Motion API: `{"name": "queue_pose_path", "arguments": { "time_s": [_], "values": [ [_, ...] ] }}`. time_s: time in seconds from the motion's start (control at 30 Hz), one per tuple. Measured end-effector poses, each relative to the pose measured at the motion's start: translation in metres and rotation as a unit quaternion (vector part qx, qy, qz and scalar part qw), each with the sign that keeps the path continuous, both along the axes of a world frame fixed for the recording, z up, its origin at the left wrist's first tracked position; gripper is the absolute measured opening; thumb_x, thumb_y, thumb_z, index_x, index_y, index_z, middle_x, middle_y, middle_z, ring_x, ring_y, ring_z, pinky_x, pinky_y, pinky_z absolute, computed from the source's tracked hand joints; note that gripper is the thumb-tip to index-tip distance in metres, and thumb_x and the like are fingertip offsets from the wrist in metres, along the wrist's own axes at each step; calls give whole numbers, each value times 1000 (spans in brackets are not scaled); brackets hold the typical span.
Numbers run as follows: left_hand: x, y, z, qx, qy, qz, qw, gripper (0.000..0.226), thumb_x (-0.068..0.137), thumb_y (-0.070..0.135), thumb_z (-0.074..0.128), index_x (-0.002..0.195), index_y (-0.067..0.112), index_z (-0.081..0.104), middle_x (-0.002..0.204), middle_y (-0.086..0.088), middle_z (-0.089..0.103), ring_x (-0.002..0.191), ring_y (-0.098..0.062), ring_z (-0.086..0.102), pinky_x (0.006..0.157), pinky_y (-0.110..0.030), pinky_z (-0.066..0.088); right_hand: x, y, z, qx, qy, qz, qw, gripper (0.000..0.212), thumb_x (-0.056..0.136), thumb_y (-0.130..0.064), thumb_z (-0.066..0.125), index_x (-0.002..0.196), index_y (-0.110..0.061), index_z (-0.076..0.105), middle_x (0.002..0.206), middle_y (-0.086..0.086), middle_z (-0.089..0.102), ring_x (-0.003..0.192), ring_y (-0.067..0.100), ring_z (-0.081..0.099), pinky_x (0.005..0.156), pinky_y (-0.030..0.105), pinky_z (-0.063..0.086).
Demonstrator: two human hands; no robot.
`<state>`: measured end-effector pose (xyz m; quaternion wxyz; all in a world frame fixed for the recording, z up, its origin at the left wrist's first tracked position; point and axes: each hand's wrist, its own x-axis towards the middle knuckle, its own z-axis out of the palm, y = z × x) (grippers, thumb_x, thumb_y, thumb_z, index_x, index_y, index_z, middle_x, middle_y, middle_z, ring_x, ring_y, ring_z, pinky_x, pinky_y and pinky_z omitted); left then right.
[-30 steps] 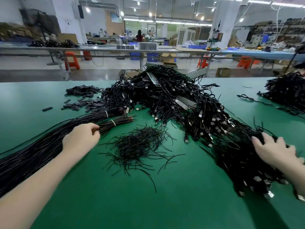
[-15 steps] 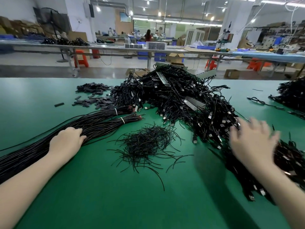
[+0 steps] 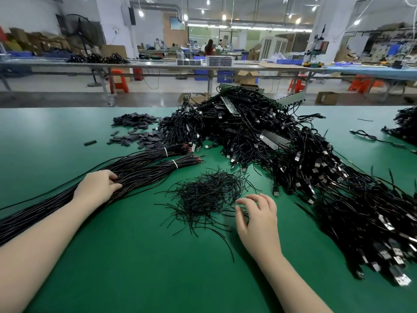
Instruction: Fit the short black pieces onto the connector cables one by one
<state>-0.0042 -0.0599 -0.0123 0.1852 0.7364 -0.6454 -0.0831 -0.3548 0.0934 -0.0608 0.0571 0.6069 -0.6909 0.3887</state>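
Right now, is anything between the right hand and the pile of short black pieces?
Nothing visible. The right hand hovers at the near right edge of the short black pieces, fingers spread and lightly curled, holding nothing.

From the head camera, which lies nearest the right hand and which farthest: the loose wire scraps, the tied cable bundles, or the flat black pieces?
1. Loose wire scraps, at the right hand's fingertips.
2. Tied cable bundles, to its left, under the left hand.
3. Flat black pieces, far left near the table's back.

Matt green table mat (image 3: 135,267), glossy black cables (image 3: 140,168), shiny metal plugs (image 3: 386,224)
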Motion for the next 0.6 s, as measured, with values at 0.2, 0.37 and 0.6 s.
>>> {"name": "queue_pose_path", "arguments": {
  "time_s": [0.2, 0.37, 0.6],
  "values": [
    [9, 3, 12, -55, 42, -33, 997, 4, 85, 27, 75, 87, 23, 74, 90, -1, 72, 82, -17, 57, 74, -31, 43, -2, -4, -2, 20, -7, 2, 1000, 13, 89, -20, 65, 99, -14, 71, 105, 5, 63, 117, 30, 44, 100, 40, 39],
    [18, 5, 30, 3, 68, -70, 995, 9, 81, 36, 77, 74, 32, 72, 80, 12, 69, 75, -7, 58, 71, -30, 40, -1, -4, -1, 32, -7, 2, 999, 14, 91, -22, 63, 98, -14, 72, 104, 3, 62, 116, 30, 44, 99, 41, 39],
    [-6, 4, 31, -146, 83, -49, 985, 13, 98, 24, 51, 95, 14, 59, 78, 3, 63, 75, -21, 58, 70, -34, 41, -3, -2, 0, 42, -17, 3, 999, 13, 90, -22, 63, 98, -15, 71, 103, 3, 62, 115, 26, 41, 97, 36, 37]
  ]
}}
